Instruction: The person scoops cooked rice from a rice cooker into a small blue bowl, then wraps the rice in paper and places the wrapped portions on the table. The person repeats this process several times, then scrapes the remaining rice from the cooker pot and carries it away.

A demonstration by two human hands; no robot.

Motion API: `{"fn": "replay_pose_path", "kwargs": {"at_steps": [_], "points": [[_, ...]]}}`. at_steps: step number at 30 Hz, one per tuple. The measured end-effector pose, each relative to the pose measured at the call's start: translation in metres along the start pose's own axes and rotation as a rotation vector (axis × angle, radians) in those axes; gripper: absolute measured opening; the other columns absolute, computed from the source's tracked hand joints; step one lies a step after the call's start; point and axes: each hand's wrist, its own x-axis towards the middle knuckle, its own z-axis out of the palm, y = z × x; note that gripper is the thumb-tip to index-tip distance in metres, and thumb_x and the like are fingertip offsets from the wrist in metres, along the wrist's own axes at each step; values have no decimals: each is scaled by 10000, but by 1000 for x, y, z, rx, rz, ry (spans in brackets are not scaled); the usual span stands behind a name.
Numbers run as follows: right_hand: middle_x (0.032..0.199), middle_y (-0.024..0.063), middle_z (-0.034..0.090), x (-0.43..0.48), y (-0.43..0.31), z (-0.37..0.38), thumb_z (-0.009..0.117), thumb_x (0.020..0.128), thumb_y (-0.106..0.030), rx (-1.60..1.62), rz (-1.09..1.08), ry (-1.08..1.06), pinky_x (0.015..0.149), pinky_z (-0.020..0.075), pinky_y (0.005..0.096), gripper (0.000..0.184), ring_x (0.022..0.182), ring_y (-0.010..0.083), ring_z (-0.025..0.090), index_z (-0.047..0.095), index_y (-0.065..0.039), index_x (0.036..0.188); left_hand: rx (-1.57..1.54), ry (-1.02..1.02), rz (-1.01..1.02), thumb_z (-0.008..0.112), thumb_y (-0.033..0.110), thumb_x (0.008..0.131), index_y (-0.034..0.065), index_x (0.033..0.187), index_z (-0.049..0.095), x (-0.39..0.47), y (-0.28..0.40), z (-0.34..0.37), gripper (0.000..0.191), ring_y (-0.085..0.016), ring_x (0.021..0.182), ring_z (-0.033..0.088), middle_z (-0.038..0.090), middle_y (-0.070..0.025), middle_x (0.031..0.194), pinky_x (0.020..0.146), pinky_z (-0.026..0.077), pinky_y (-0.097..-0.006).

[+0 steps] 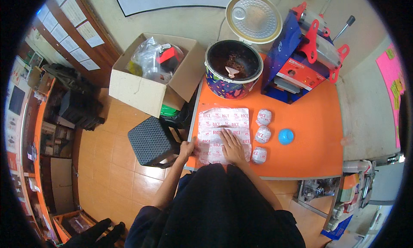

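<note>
On the orange table lies a sheet of white wrapping paper with red print, its upper part folded over a low lump. A bit of dark food shows at the fold's upper edge. My right hand rests flat on the folded paper, fingers stretched forward. Beside the paper's left edge is my left hand, fingers partly curled; whether it pinches the paper is hard to see. To the right sit three wrapped bundles, an upper bundle, a middle bundle and a lower bundle, near a small blue bowl.
A rice cooker with raised lid holds dark cooked rice and a pale rice paddle. Right of it stands a blue-and-red cup sealing machine. Leftward are an open cardboard box and a black stool.
</note>
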Motion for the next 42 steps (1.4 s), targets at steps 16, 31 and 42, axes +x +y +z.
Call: {"fn": "replay_pose_path", "kwargs": {"at_steps": [16, 31, 42], "points": [[1555, 134, 415, 0, -2, 1, 513, 921, -132, 20, 21, 0, 1187, 308, 451, 602, 1434, 300, 394, 413, -84, 1513, 54, -387, 432, 688, 89, 775, -18, 1071, 742, 91, 103, 39, 320, -176, 804, 659, 726, -77, 933, 738, 515, -301], [1528, 145, 444, -5, 3, 14, 529, 898, -101, 7, -16, 68, 1180, 325, 463, 555, 1426, 308, 408, 492, -73, 1451, 1003, -752, 966, 755, 395, 811, 2, 1150, 709, 66, 155, 79, 521, -341, 982, 709, 719, -198, 1107, 865, 562, -395], [1402, 151, 550, -16, 17, 38, 546, 872, -85, -73, -42, 81, 1104, 423, 467, 434, 1339, 332, 493, 617, -34, 1297, 796, -324, 1305, 669, 85, 807, 26, 1044, 746, 16, 86, 86, 256, -336, 983, 701, 715, -161, 1118, 883, 568, -395]]}}
